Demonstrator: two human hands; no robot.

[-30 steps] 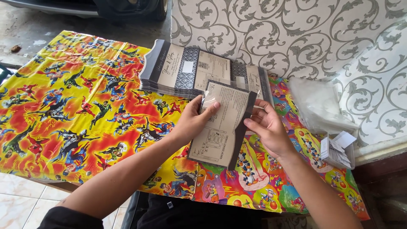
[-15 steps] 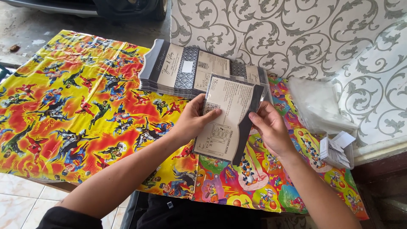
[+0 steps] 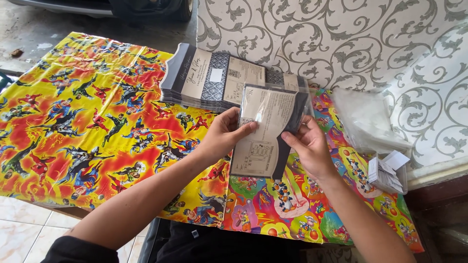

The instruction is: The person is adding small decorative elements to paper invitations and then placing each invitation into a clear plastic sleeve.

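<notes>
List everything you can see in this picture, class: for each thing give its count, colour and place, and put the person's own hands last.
Card in clear sleeve: one, beige and dark grey, held above the table.
Card stack: one pile, beige and dark grey, behind the hands.
Cartoon table cover: yellow, red, multicoloured, over the table.
Clear sleeves: one pile, right side.
Small box of white slips: one, right edge.
Patterned cloth: white-grey, at back.
Left hand: gripping the card's left edge.
Right hand: gripping its right edge.

Card stack point(image 3: 214, 80) partly hidden behind held card point(image 3: 265, 131); print too small.
</notes>
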